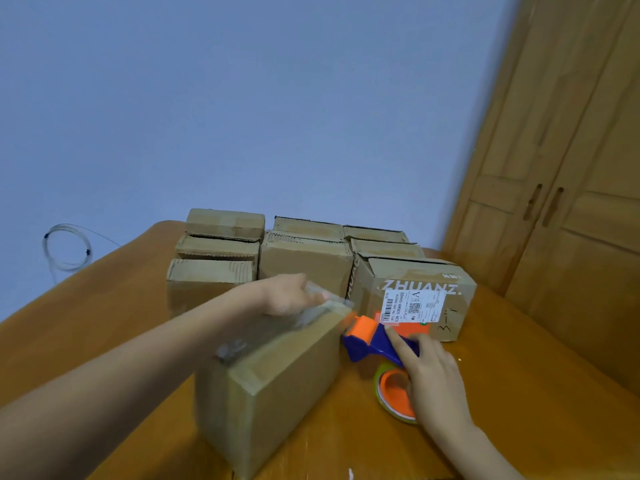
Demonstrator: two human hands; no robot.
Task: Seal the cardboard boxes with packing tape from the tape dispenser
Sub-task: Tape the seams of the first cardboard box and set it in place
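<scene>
A person seals a cardboard box (pixel 277 386) at the near edge of a wooden table (pixel 502 427), running clear packing tape (pixel 277 327) along the top seam from the near-left corner toward the far right. The left hand (pixel 287 296) lies on the far end of the box top, fingers stretched out over the tape, apparently pressing the strip flat and steadying the box against the pull. The right hand (pixel 433 372) grips the blue-and-orange tape dispenser (pixel 377 341) just beyond the box's right end, forefinger laid straight along the blue body and the other fingers curled around the roll (pixel 394 393) below; the orange head sits level with the box's top corner, where the tape would need to be carried over the edge or cut. The strip looks wrinkled near its near-left start, so it may not be fully bonded there.

Behind the work, more cardboard boxes (pixel 221 251) wait in rows against the blue wall, several with flaps visibly unsealed. The one at far right, printed with lettering and bearing a white shipping label (pixel 412 306), stands just behind the dispenser. A loop of thin cable (pixel 65 247) hangs on the wall at left; wooden wardrobe doors (pixel 568 202) fill the right side. By this look, the job is in its early stages.
</scene>
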